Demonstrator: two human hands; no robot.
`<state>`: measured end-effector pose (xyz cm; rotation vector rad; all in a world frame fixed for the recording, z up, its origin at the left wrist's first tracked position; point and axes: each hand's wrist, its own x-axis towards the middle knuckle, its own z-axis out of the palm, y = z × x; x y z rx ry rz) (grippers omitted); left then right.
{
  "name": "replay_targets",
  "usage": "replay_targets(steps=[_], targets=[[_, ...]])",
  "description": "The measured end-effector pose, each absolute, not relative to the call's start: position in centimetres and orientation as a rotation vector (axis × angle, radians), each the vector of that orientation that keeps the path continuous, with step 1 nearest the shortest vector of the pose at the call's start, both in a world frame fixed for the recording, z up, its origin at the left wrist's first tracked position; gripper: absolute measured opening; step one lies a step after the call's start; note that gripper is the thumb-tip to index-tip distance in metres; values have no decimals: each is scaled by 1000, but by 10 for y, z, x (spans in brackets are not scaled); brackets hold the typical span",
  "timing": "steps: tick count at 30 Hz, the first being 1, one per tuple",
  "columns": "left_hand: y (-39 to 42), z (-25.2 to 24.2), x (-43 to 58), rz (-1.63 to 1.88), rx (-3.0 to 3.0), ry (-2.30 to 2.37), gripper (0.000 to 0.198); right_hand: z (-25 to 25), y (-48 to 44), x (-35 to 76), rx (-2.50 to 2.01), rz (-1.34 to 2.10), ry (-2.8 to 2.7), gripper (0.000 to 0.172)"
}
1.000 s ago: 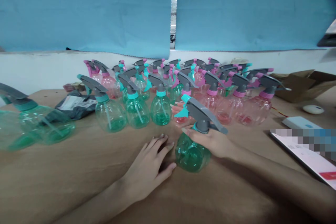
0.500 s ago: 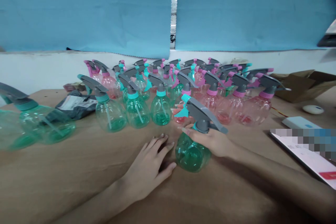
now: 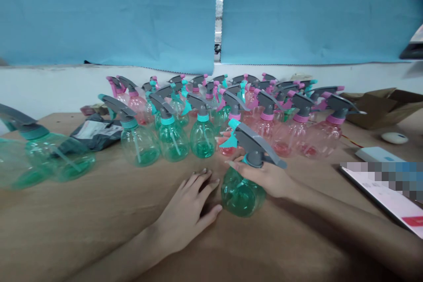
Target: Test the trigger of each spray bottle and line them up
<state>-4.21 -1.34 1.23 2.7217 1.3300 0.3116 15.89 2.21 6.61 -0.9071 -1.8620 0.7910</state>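
Note:
My right hand (image 3: 264,176) is closed around the neck of a green spray bottle (image 3: 243,196) with a grey head and a turquoise trigger and nozzle. The bottle is close in front of me, its nozzle pointing left; some of my fingers are hidden behind the head. My left hand (image 3: 188,209) rests palm down on the wooden table (image 3: 109,229), just left of that bottle, fingers stretched and holding nothing. Beyond the hands stand green spray bottles (image 3: 202,136) on the left and pink spray bottles (image 3: 322,134) on the right, with several more rows behind.
Two more green bottles (image 3: 61,154) stand at the left edge, near a dark plastic package (image 3: 95,132). On the right are a brown cardboard box (image 3: 380,105), a white mouse (image 3: 394,138), a white box (image 3: 380,155) and a tablet-like screen (image 3: 380,189). Blue cloth (image 3: 109,13) covers the back wall.

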Motion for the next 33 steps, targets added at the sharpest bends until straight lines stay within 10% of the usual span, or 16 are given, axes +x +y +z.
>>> replay_targets(steps=[33], targets=[[-13,10,-43,360,2737,1329,43,67,22,160,-1025,766,-1906,15]])
